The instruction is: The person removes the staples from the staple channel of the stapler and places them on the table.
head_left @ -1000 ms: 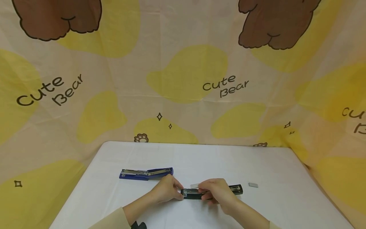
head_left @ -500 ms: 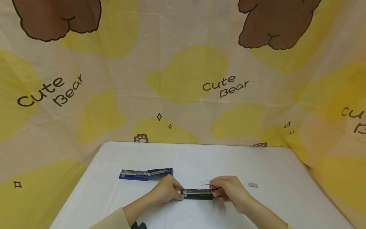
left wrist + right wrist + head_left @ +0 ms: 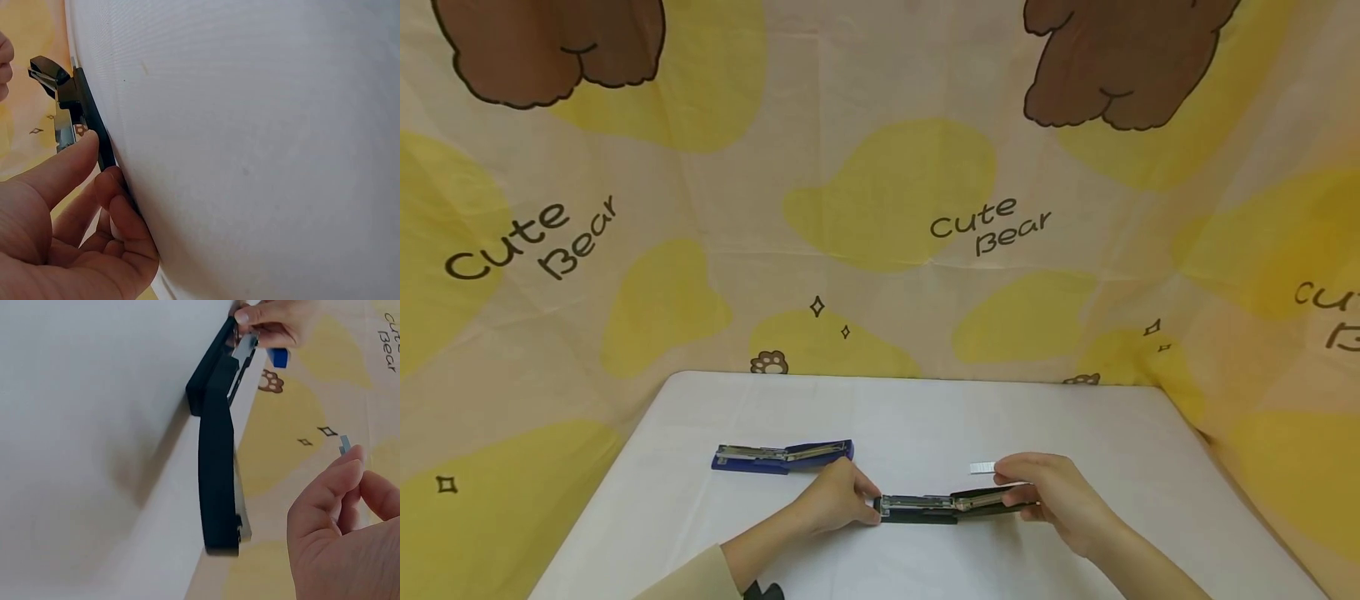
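Note:
In the head view, a black stapler [image 3: 917,510] lies on the table, its top swung back to the right so the metal magazine shows. My left hand [image 3: 837,502] pinches its left end between thumb and fingers; the left wrist view shows the thumb [image 3: 81,156] on that end. My right hand [image 3: 1063,497] holds a small silver strip of staples [image 3: 982,468] between thumb and fingertips, above and behind the stapler's raised top. In the right wrist view, the strip's end [image 3: 345,444] sticks out past the fingertips, and the hand is apart from the stapler.
An opened blue stapler [image 3: 752,460] lies behind my left hand on the white table [image 3: 925,417]. A patterned cloth [image 3: 880,208] hangs along the table's back and sides. A dark object [image 3: 765,591] shows at the bottom edge by the left sleeve.
My right hand has moved right and slightly back with the staple strip, uncovering the black stapler's hinge and top. It now hides the grey strip on the right. My left hand stays put.

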Motion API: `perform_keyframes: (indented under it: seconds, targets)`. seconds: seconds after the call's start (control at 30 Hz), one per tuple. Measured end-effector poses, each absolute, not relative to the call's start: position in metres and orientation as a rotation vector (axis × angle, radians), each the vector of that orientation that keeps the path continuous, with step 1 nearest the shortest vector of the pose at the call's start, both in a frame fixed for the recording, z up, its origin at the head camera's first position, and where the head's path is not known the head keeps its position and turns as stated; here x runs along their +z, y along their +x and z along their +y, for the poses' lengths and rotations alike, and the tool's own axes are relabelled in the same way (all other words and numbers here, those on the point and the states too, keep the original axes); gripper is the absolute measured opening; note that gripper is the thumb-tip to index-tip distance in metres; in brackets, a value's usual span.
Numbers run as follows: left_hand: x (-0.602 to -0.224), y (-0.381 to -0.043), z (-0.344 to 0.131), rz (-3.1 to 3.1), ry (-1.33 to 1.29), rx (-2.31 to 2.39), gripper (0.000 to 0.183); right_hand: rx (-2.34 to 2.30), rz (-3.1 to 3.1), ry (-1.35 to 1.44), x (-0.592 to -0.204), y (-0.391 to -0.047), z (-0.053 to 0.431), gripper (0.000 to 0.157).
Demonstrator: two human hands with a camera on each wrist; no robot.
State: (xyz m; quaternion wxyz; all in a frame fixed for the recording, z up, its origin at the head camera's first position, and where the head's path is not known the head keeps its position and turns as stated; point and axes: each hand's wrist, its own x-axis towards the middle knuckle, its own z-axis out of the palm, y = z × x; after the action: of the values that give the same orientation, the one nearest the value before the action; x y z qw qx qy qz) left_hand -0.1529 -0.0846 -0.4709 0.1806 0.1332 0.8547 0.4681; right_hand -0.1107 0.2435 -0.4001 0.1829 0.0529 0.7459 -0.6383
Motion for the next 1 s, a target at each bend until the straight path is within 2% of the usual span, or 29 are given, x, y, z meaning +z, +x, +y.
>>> perform_keyframes:
  seconds: [0.23,0.67,1.0]
  targets:
    - [-0.47,-0.153,-0.085,2.423,0.383,1.31,0.026,-1.824,2.084,0.186,-0.4,-0.109,0.266,0.033]
    - [-0.47,-0.151,-0.085,2.426,0.393,1.304,0.027,-1.862,2.077,0.266,-0.412,-0.104,0.305,0.019]
    - [-0.468,-0.151,-0.084,2.446,0.398,1.289,0.025,-1.746,2.206,0.452,-0.417,-0.104,0.327,0.029]
